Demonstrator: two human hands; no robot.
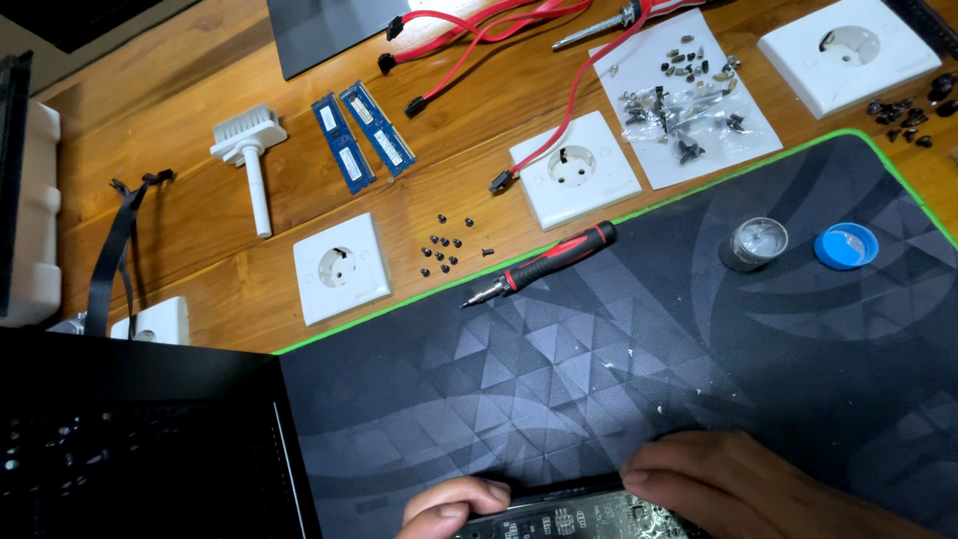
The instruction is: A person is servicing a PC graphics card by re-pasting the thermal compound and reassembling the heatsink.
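My left hand [454,504] and my right hand [743,486] sit at the bottom edge of the view and together hold a dark circuit board [574,514], of which only the top strip shows. The left fingers curl over its left corner; the right fingers press along its upper right edge. The board lies over a dark grey patterned mat [639,339] with a green border. A red-and-black screwdriver [544,264] rests on the mat's far edge, apart from both hands.
On the wooden table [190,215] lie white wall sockets [341,267], two blue memory sticks [361,135], a white brush [251,150], small black screws [444,250], red cables [479,30] and a paper with screws [684,95]. A small open tin [754,244] and blue lid [846,246] sit on the mat. A black case [140,439] fills the lower left.
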